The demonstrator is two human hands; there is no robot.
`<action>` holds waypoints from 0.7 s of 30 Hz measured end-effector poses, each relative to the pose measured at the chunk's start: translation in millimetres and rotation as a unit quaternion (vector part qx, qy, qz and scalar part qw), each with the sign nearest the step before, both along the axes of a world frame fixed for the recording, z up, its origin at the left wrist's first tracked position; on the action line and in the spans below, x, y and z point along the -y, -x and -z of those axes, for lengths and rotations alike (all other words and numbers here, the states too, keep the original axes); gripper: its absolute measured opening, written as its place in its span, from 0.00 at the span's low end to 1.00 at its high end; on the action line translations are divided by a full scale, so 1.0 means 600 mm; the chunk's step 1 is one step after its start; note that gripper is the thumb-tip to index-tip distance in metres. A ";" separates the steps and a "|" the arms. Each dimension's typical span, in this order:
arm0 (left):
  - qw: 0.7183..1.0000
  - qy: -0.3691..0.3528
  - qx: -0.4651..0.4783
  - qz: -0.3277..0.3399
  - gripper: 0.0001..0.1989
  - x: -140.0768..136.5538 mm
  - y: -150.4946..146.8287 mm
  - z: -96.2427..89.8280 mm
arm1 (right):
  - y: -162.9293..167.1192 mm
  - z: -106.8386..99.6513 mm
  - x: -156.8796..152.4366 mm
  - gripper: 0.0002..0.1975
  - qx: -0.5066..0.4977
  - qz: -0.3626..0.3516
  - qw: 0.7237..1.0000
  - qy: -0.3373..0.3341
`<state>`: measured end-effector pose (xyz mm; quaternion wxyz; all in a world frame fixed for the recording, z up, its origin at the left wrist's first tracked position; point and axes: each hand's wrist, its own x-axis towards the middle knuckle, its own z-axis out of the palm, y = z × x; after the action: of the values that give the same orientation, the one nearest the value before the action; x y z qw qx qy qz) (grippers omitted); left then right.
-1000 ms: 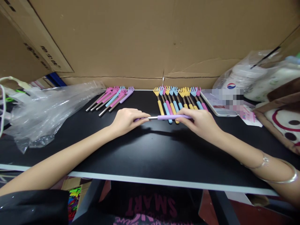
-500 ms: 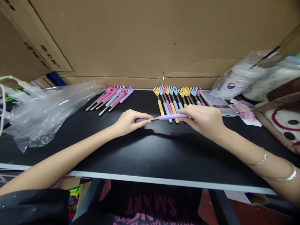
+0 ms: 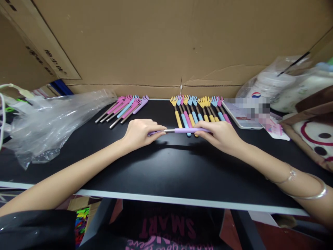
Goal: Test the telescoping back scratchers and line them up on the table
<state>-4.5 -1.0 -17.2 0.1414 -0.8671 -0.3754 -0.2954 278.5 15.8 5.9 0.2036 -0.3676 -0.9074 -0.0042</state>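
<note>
A purple back scratcher [image 3: 186, 130] is held level above the black table, between my two hands. My left hand [image 3: 142, 133] pinches its purple head end, mostly covered by the fingers. My right hand [image 3: 220, 136] grips the purple handle. A short stretch of metal rod shows between the purple parts. Behind my right hand lies a row of back scratchers [image 3: 191, 116] with yellow, blue and pink handles, hand-shaped heads toward the back. Beyond my left hand rest several more scratchers [image 3: 127, 107] in pink, blue and purple, most with bare metal rods pointing toward me.
A clear plastic bag [image 3: 52, 125] covers the table's left side. At the right are a phone [image 3: 244, 118], pink-and-white cards [image 3: 277, 130], a bagged white cup [image 3: 270, 86] and a brown bag [image 3: 312, 135]. A cardboard wall [image 3: 135, 45] stands behind. Below the front edge sits a box of colourful pieces [image 3: 82, 218].
My right hand has moved slightly left and down. A little more of the metal rod shows between the purple parts, and the scratcher is now closer to level.
</note>
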 end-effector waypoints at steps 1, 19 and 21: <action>1.000 -0.006 -0.003 0.002 0.14 0.000 0.000 0.000 | 0.001 -0.002 0.001 0.17 -0.008 -0.002 1.000 0.024; 0.967 -0.228 -0.109 0.016 0.08 0.012 -0.004 -0.026 | 0.008 -0.002 -0.003 0.24 -0.150 -0.033 0.849 0.506; 0.970 -0.217 -0.111 0.017 0.09 0.011 -0.005 -0.026 | 0.009 -0.001 -0.003 0.24 -0.147 -0.031 0.868 0.474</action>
<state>-1.3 -7.5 -1.3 0.3616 -0.8495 -0.2692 -0.2742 273.0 17.6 6.3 0.1359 -0.3884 -0.7707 0.4865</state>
